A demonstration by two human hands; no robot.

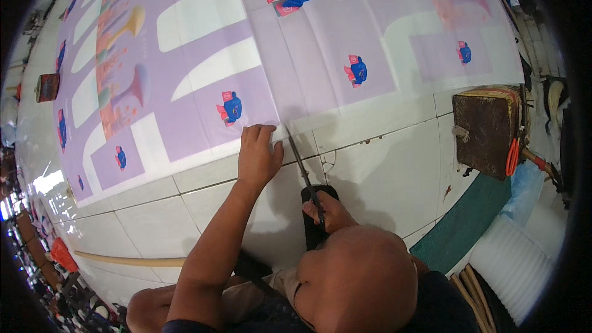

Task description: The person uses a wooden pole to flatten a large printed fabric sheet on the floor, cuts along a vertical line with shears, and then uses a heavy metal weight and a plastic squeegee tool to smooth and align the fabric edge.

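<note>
A large sheet of lilac printed fabric [308,55] is being spread flat over a floor of glossy white tiles [382,172]. On the sheet, pale rounded panels and small blue-and-pink cartoon figures are being shown; six of the small figures can be counted clearly (a larger one lies at the top edge). The near edge of the fabric is being pressed down by the left hand [258,154], fingers laid flat and close together on the cloth. A pair of long scissors [303,169] is being gripped at the handles by the right hand [328,209], fingers curled closed around them, with the blades pointed at the fabric edge just beside the left hand. A dark brown, worn block [487,132] is being kept well to the right, with an orange-handled tool [512,157] against its side. A smaller brown box [47,86] is resting at the far left. A long wooden stick [132,261] is lying on the tiles near the left arm.
</note>
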